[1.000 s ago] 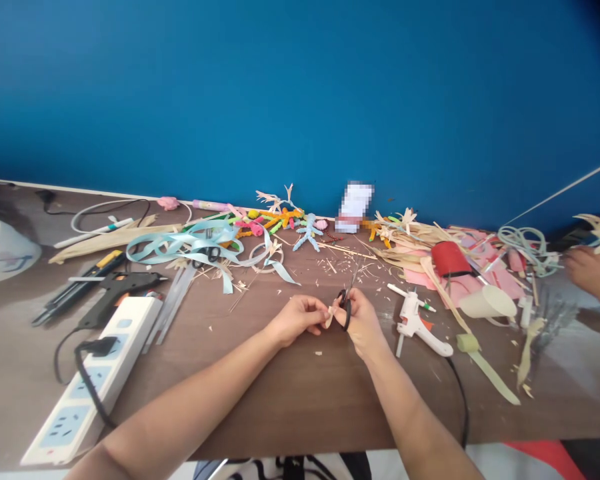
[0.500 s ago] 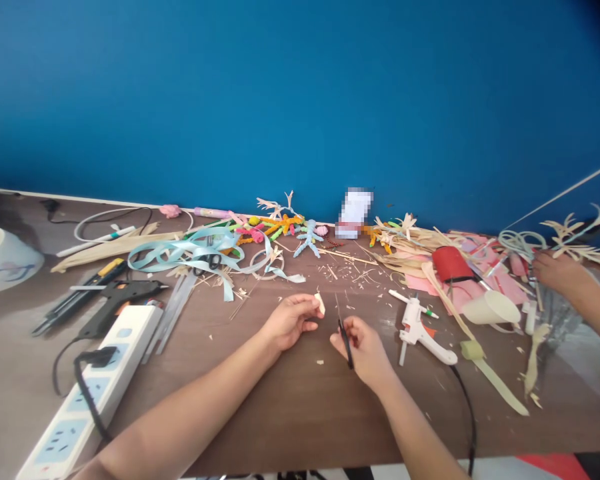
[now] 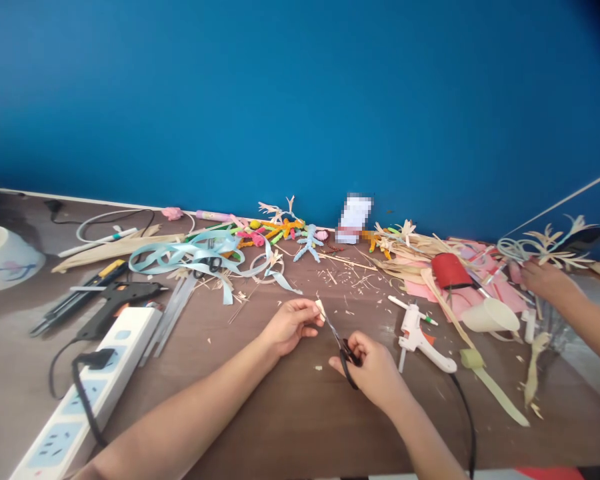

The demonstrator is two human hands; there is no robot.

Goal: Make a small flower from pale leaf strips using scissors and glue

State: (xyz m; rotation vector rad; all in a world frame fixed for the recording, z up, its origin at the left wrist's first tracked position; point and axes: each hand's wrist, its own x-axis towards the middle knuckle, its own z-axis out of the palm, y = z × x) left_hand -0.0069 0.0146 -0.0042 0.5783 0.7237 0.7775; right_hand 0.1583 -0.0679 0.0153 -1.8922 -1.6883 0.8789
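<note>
Between the thumb and fingers of my left hand (image 3: 294, 327) is pinched a small cream-coloured piece (image 3: 321, 309), perhaps a strip of husk or paper; its exact material is too small to tell. My right hand (image 3: 371, 367) grips black-handled scissors (image 3: 349, 363), fingers in the loops. Their blades point up and left and meet the cream piece at its edge. A small pale scrap (image 3: 319, 368) lies on the brown table (image 3: 280, 427) below the hands. Thin cut slivers (image 3: 347, 275) are scattered just beyond them.
A white power strip (image 3: 87, 393), black glue gun (image 3: 117, 303) and blue ribbon (image 3: 180, 257) lie at left. On the right are a white glue gun (image 3: 420, 340), red spool (image 3: 451, 271), paper cup (image 3: 493, 315) and green tape roll (image 3: 473, 359). Another person's hand (image 3: 550, 280) works at far right.
The scissors have turned and moved to the cream piece, their handles now spread apart. My left hand stays nearly in place. At far right, the other person's hand has shifted slightly left.
</note>
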